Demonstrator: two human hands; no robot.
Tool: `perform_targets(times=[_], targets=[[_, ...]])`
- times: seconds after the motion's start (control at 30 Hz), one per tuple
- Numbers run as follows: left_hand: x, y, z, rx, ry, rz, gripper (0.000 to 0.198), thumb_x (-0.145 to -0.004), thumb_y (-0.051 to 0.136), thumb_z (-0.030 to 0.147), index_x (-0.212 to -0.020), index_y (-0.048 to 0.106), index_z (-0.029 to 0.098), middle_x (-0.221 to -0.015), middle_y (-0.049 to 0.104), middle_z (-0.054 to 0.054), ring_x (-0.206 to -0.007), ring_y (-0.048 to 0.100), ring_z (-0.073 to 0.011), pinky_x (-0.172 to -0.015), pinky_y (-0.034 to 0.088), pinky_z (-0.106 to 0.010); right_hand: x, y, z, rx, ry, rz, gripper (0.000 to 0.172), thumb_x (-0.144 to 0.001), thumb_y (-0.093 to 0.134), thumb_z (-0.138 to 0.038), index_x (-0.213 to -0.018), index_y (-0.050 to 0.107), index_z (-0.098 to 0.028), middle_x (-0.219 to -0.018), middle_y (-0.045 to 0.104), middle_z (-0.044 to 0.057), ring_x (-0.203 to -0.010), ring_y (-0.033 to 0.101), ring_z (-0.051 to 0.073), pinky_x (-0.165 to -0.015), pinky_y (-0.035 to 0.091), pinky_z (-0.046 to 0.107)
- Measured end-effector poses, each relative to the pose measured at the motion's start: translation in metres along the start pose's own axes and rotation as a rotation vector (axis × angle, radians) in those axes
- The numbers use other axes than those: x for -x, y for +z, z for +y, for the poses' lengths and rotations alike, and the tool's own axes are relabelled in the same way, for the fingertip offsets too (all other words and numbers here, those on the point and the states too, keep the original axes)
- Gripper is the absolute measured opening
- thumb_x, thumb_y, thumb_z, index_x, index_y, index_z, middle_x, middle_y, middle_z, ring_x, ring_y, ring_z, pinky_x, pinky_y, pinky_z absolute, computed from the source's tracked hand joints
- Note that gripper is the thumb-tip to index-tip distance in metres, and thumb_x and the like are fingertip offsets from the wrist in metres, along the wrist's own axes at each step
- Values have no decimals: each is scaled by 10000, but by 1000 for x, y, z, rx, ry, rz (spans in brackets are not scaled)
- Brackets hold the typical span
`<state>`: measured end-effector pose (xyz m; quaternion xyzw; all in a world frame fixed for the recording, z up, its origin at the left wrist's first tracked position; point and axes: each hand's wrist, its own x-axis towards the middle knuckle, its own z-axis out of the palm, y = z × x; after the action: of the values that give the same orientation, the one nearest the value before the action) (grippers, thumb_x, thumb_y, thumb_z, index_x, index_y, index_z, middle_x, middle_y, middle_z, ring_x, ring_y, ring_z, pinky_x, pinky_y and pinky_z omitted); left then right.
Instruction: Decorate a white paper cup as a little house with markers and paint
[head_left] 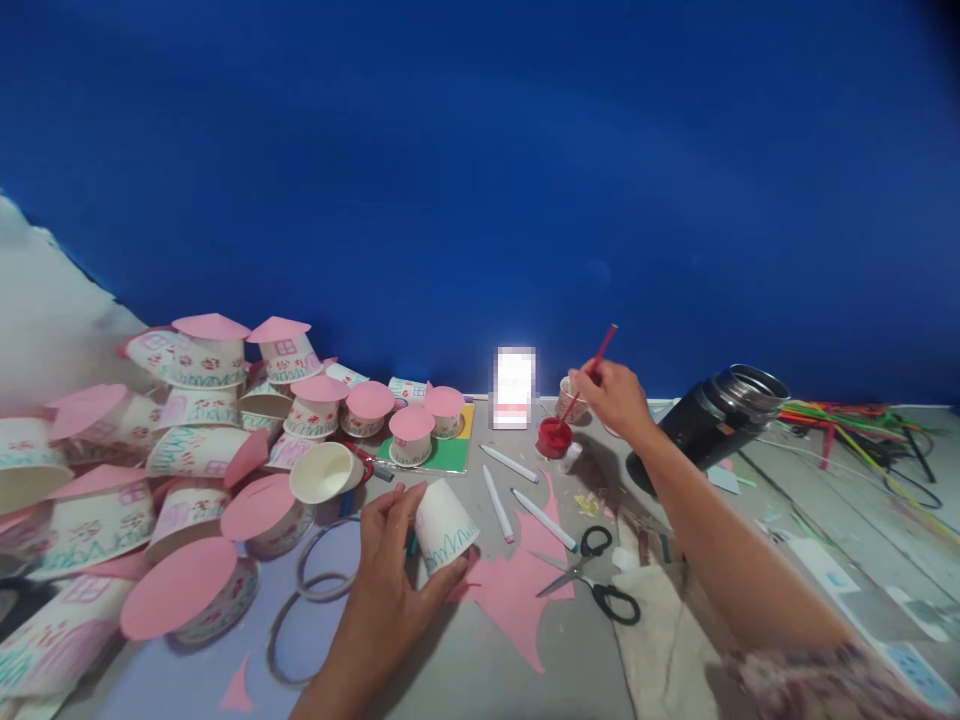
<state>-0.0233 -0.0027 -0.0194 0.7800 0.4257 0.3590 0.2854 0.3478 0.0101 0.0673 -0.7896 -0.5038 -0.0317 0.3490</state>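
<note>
Hands at work: left hand (390, 560) grips an upturned paper cup (444, 525) on the grey table (487, 660), right hand (616, 398) pinches a paintbrush (592, 372) over red paint (554, 437), before a blue wall (480, 180).

The left hand (390, 575) grips an upturned paper cup (445, 525) with green zigzag marks, while the right hand (616, 398) dips a red brush (591, 374) into a pot of red paint (554, 437) — markers (517, 493) and scissors (596, 575) lie between, pink-lidded cups (195, 470) heaped at left.
</note>
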Motion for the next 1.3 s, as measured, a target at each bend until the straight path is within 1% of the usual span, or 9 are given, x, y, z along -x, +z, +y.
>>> perform_targets(times=[0.07,0.17,0.27,0.43,0.67,0.8,0.97,1.13,1.3], targets=[[2,7,-6,-52,44,-9,645,-885,755,465,-1463,541,276,-1387,495,-145,-1447,524,-434,-1127,541,-649,32,-11,5,-13,-97,-63,325,-946,585,-481,-735,668,-249,-659,701,37,-682,663,237,-666,454,316],[6,16,-12,-126,143,-34,619,-941,700,389,-1514,491,284,-1417,477,-155,-1535,440,-457,-1139,539,-646,65,-24,12,-56,-205,-87,328,-1028,505,-459,-846,675,-245,-791,753,49,-775,709,236,-780,517,332],[8,20,-15,-193,217,-46,622,-964,668,333,-1548,456,301,-1438,463,-164,-1558,403,-477,-1134,536,-665,74,-28,17,-97,-283,-98,340,-1082,454,-434,-896,660,-237,-887,762,61,-835,713,224,-838,540,338],[8,18,-18,-225,243,-67,652,-959,684,341,-1563,444,294,-1442,473,-175,-1532,443,-477,-1116,555,-659,76,-28,22,-120,-342,-142,314,-1085,501,-438,-898,670,-251,-811,724,30,-749,678,217,-740,534,337],[8,15,-19,-225,244,-72,690,-918,720,315,-1567,484,306,-1447,516,-167,-1525,463,-466,-1155,528,-654,74,-28,24,-132,-293,-165,333,-1061,488,-433,-870,684,-242,-870,768,57,-769,703,222,-755,538,340],[8,9,-19,-229,267,-124,755,-919,683,274,-1624,417,323,-1518,481,-187,-1543,438,-479,-1156,519,-670,63,-20,23,-157,-184,-162,367,-1029,486,-436,-779,673,-243,-684,727,13,-637,687,204,-655,514,312],[3,1,-17,-201,234,-183,711,-971,613,239,-1635,383,348,-1553,490,-166,-1554,443,-439,-1157,538,-621,57,-15,22,-248,-44,-60,422,-984,542,-534,-740,697,-225,-595,709,13,-554,664,195,-603,491,303],[-4,-1,-10,-90,126,-100,714,-926,728,400,-1566,426,308,-1496,530,-158,-1446,548,-414,-1147,545,-613,59,-32,17,-434,51,148,493,-972,574,-658,-801,691,-210,-634,725,33,-514,597,168,-543,474,293],[-6,-12,7,141,5,-44,627,-850,757,303,-1439,542,316,-1441,551,-106,-1365,586,-332,-1140,550,-526,70,-49,-20,-733,39,108,391,-912,738,-608,-808,685,-235,-588,662,-14,-460,520,131,-432,402,259]])
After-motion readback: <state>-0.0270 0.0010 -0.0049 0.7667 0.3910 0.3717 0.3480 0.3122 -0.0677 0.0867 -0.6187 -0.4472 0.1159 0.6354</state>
